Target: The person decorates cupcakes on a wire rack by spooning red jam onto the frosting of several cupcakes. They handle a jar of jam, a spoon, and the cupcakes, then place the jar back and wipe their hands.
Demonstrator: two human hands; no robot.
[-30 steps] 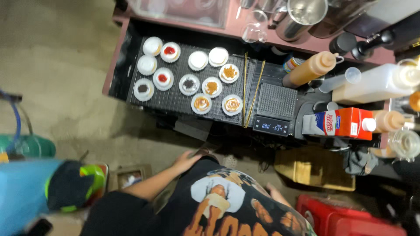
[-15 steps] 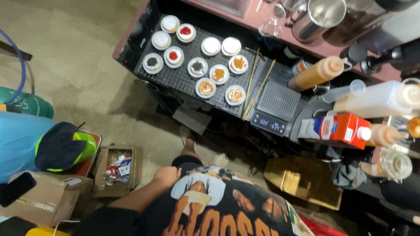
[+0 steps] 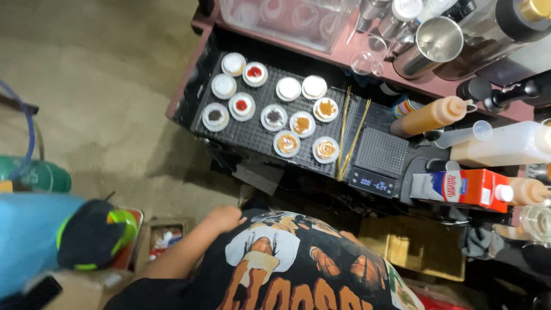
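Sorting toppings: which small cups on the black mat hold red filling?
Two: the cup in the far row beside the plain white one, and the cup just nearer, between a white and a dark one.

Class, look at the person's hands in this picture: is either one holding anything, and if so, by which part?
Nothing is seen held. The left hand rests empty against the black printed shirt, apart from the cups on the black mat. The right hand is out of view.

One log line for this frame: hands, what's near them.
left hand: at waist, against black printed shirt, holds nothing | right hand: not in view | nearest: black mesh tray with small filled cups | beside tray: digital scale
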